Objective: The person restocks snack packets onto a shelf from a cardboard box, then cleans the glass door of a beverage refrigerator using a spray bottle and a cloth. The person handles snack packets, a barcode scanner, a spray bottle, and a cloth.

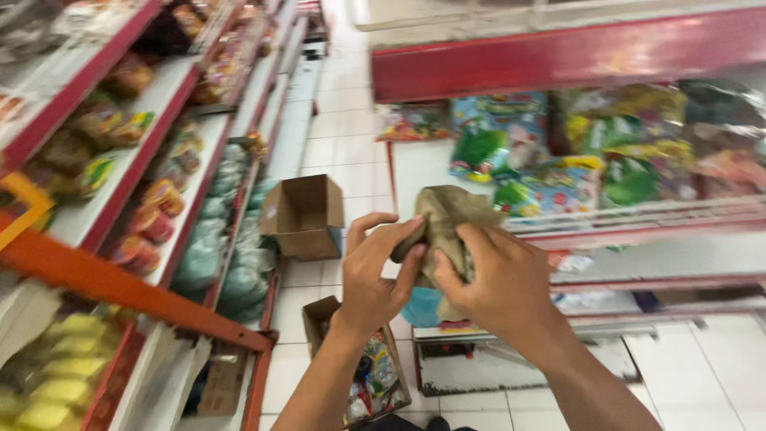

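Note:
A crumpled brownish cloth (447, 211) is bunched up between both hands at mid-frame. My left hand (377, 271) pinches its lower left edge with thumb and fingers. My right hand (495, 279) is closed around its lower right part. The cloth sits in the air above the aisle floor, in front of a red-edged shelf (558, 56) stacked with colourful packets (550, 172).
On the left, red and white shelves (159, 112) carry packaged goods and bagged items. An open cardboard box (305, 215) stands on the tiled aisle floor. Another open box (371, 379) with packets lies below my left forearm. An orange ladder rail (120, 287) crosses the lower left.

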